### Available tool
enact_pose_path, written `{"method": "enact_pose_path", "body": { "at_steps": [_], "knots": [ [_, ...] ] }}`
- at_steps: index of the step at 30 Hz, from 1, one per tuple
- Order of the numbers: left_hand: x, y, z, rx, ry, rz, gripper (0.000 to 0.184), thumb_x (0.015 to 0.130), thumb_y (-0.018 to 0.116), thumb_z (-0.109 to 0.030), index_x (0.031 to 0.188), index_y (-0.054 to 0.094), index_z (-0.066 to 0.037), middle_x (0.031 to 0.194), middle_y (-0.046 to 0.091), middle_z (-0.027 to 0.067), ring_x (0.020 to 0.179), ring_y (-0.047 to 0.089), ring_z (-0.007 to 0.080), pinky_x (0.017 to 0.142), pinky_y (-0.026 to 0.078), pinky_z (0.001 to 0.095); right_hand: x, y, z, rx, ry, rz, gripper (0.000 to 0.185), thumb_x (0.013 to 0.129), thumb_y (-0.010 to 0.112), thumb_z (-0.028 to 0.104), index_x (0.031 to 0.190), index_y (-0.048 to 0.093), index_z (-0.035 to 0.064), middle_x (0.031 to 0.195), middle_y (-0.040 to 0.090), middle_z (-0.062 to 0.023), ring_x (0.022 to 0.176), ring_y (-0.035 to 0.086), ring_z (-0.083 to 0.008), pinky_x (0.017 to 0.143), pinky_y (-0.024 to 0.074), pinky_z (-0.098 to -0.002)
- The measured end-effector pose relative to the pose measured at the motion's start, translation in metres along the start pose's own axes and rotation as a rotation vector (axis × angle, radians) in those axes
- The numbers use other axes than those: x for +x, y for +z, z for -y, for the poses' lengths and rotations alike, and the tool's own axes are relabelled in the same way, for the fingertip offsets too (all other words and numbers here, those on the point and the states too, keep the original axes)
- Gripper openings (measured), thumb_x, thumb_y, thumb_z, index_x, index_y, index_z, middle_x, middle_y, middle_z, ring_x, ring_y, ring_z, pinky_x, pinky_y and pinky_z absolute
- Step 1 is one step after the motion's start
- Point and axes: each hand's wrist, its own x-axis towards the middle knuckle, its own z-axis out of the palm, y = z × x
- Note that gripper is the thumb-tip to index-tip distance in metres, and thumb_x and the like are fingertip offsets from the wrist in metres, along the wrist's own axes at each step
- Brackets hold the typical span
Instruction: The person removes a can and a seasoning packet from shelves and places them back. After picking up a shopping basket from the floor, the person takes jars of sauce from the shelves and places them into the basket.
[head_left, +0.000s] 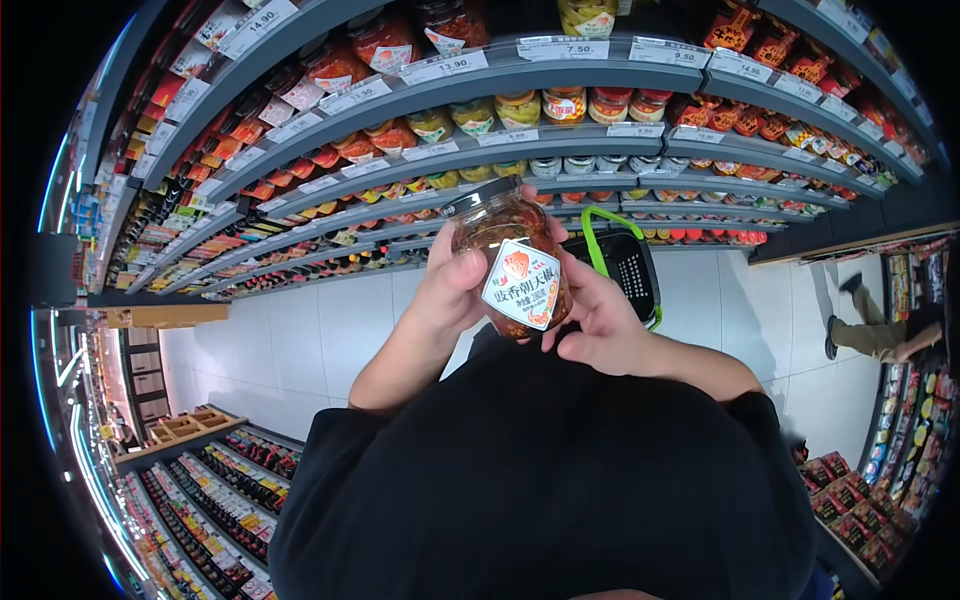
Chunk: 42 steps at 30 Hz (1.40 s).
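Note:
A glass jar (522,275) of dark red chili sauce, with a black lid and a white label, is held in front of my chest, tilted, with its lid toward the upper left. My left hand (458,275) grips its left side, the thumb near the label. Against the jar's right and lower side lie the fingers of my right hand (603,318), thumb pointing left. Just beyond my right hand is a black shopping basket (637,272) with a green handle, partly hidden by the hand and jar.
Curved-looking shelves (500,64) of jars with price tags run across the front. Pale floor tiles (270,340) lie below them. At the right, a person's legs (866,338) show near another shelf. Packaged goods (850,510) stand at the lower right, and a bottle rack (215,490) at the lower left.

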Motion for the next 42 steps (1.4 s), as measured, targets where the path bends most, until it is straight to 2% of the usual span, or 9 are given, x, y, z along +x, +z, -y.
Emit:
{"method": "enact_pose_path", "body": {
  "at_steps": [3, 5, 9, 14, 22, 25, 27, 32, 42],
  "knots": [
    [-0.001, 0.008, 0.000, 0.340, 0.026, -0.105, 0.085, 0.068, 0.077, -0.044, 0.130, 0.039, 0.002, 0.115, 0.055, 0.0216, 0.105, 0.059, 0.0272, 0.090, 0.049, 0.0380, 0.000, 0.002, 0.001, -0.179, -0.023, -0.166, 0.068, 0.076, 0.073, 0.006, 0.132, 0.034, 0.0000, 0.118, 0.053, -0.0084, 0.108, 0.054, -0.0142, 0.069, 0.0516, -0.0223],
    [0.001, 0.014, 0.004, 0.526, 0.056, -0.130, 0.084, 0.067, 0.078, -0.040, 0.129, 0.040, 0.003, 0.115, 0.056, 0.0220, 0.106, 0.058, 0.0273, 0.090, 0.048, 0.0381, 0.003, 0.003, 0.005, -0.241, 0.021, -0.221, 0.063, 0.078, 0.073, 0.016, 0.126, 0.037, -0.0012, 0.104, 0.058, -0.0111, 0.086, 0.061, -0.0145, 0.062, 0.0517, -0.0233],
    [0.002, 0.007, 0.003, 0.380, -0.053, -0.053, 0.088, 0.066, 0.080, -0.038, 0.131, 0.038, 0.004, 0.118, 0.053, 0.0243, 0.109, 0.056, 0.0292, 0.091, 0.047, 0.0406, -0.001, -0.010, 0.004, -0.009, 0.135, -0.098, 0.039, 0.083, 0.067, 0.019, 0.112, 0.050, -0.0006, 0.094, 0.062, -0.0097, 0.076, 0.065, -0.0173, 0.055, 0.0513, -0.0257],
    [0.015, 0.003, 0.014, 0.020, -0.045, 0.161, 0.081, 0.072, 0.078, -0.027, 0.133, 0.035, 0.004, 0.124, 0.052, 0.0187, 0.113, 0.053, 0.0265, 0.097, 0.043, 0.0394, 0.003, -0.017, -0.007, 0.253, 0.253, 0.169, 0.088, 0.078, 0.030, 0.076, 0.120, 0.044, 0.0003, 0.091, 0.060, -0.0168, 0.052, 0.062, -0.0262, 0.041, 0.0494, -0.0314],
    [0.016, 0.004, 0.020, 0.160, -0.107, -0.064, 0.074, 0.074, 0.073, -0.037, 0.127, 0.039, 0.003, 0.117, 0.054, 0.0176, 0.108, 0.056, 0.0250, 0.093, 0.046, 0.0381, 0.008, -0.015, -0.005, 0.528, 0.258, 0.129, 0.083, 0.079, 0.020, 0.079, 0.122, 0.046, 0.0117, 0.094, 0.059, -0.0151, 0.057, 0.060, -0.0254, 0.039, 0.0429, -0.0276],
    [0.012, 0.002, 0.014, 0.397, -0.114, -0.152, 0.062, 0.079, 0.070, -0.031, 0.122, 0.043, 0.003, 0.107, 0.059, 0.0123, 0.091, 0.062, 0.0175, 0.076, 0.053, 0.0307, 0.005, -0.018, -0.014, 0.430, 0.252, -0.236, 0.071, 0.086, 0.022, 0.072, 0.125, 0.045, 0.0162, 0.096, 0.059, -0.0139, 0.054, 0.057, -0.0216, 0.039, 0.0413, -0.0246],
    [0.013, -0.003, 0.017, 0.568, -0.120, -0.198, 0.053, 0.081, 0.069, -0.024, 0.120, 0.044, 0.001, 0.102, 0.062, 0.0076, 0.069, 0.059, 0.0079, 0.041, 0.039, 0.0159, 0.005, -0.018, -0.018, 0.446, 0.239, -0.244, 0.064, 0.090, 0.024, 0.065, 0.126, 0.043, 0.0165, 0.097, 0.058, -0.0131, 0.054, 0.056, -0.0190, 0.039, 0.0402, -0.0228],
    [0.016, 0.002, 0.014, 0.243, -0.119, -0.239, 0.042, 0.091, 0.055, -0.030, 0.118, 0.048, 0.001, 0.108, 0.062, 0.0127, 0.091, 0.063, 0.0180, 0.074, 0.054, 0.0305, 0.010, -0.014, -0.011, 0.609, 0.256, -0.194, 0.077, 0.084, 0.027, 0.074, 0.123, 0.046, 0.0107, 0.086, 0.058, -0.0134, 0.049, 0.054, -0.0181, 0.038, 0.0396, -0.0241],
    [0.021, -0.008, 0.020, 0.214, -0.188, -0.120, 0.059, 0.094, 0.039, -0.045, 0.129, 0.041, 0.002, 0.120, 0.056, 0.0194, 0.110, 0.057, 0.0268, 0.094, 0.046, 0.0399, 0.010, -0.014, -0.012, 0.835, 0.367, -0.151, 0.098, 0.073, 0.028, 0.084, 0.115, 0.048, -0.0015, 0.072, 0.054, -0.0098, 0.043, 0.052, -0.0201, 0.040, 0.0412, -0.0271]
  ]
}}
